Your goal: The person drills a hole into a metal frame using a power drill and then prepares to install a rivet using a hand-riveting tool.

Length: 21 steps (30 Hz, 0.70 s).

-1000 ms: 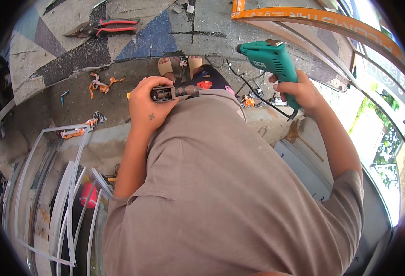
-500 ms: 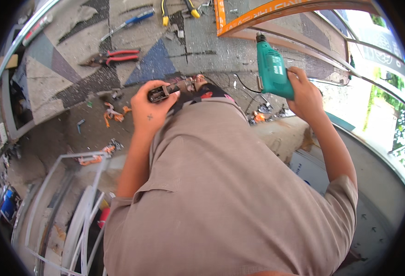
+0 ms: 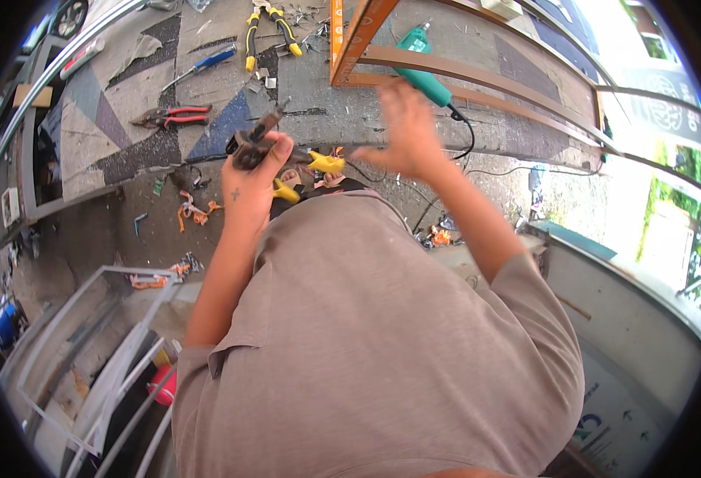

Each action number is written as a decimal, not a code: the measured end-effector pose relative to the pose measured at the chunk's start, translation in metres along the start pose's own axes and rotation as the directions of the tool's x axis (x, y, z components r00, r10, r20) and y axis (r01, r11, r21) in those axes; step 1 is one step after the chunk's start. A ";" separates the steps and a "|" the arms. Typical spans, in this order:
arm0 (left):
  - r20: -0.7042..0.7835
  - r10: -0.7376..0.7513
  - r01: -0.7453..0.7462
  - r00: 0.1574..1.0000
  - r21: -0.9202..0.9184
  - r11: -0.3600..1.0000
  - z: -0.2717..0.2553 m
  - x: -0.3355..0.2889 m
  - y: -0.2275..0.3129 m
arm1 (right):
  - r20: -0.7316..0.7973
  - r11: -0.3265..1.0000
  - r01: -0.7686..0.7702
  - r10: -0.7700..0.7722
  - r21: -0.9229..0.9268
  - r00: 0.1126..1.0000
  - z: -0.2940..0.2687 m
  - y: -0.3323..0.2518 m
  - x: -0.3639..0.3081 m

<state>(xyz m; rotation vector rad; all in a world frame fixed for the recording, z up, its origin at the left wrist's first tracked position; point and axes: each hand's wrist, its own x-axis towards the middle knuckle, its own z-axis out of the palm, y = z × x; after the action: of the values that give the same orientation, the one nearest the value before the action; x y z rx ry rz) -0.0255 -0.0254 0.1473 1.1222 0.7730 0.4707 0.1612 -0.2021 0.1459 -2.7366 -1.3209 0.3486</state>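
Observation:
My left hand (image 3: 248,185) is closed around a hand tool (image 3: 248,151) with a dark metal head and yellow-ended handles. Its metal end points up and away from me, and the fingers hide part of the body. My right hand (image 3: 411,134) is smeared by motion, its thumb held away from the fingers and nothing visible in it. Just beyond it, a green power drill (image 3: 424,80) lies on the worktable (image 3: 303,103), its bit pointing away. A bar of the brown and orange frame (image 3: 470,73) crosses in front of the drill.
Red-handled pliers (image 3: 183,118), a blue-handled screwdriver (image 3: 207,65) and yellow-and-black pliers (image 3: 250,41) lie on the worktable. The drill's black cord (image 3: 471,137) trails over the near edge. Orange scraps (image 3: 195,213) litter the floor, and pale metal frames (image 3: 99,311) stand at lower left.
My right hand has let go of the drill, which now lies on the table farther off. My left hand's tool has turned, so its end points upward and its yellow handles show.

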 end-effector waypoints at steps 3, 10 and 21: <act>0.012 -0.146 0.144 0.989 -0.249 0.958 0.049 -0.013 -0.008 | -0.143 0.845 0.354 -0.324 0.400 0.935 0.003 -0.045 -0.028; 0.152 -0.216 0.187 0.964 0.185 0.965 0.082 -0.041 -0.076 | 0.337 0.539 -0.237 -0.095 0.809 0.937 0.036 0.020 -0.014; 0.235 -0.335 0.262 0.912 0.292 0.920 0.113 -0.073 -0.120 | 0.633 0.378 -0.572 -0.049 0.728 0.772 0.051 0.064 0.004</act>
<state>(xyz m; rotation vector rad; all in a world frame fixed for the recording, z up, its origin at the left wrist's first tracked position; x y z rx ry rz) 0.0068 -0.1909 0.0836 1.2483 0.7515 -0.0549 0.2004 -0.2398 0.0850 -1.8331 -0.3507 1.5093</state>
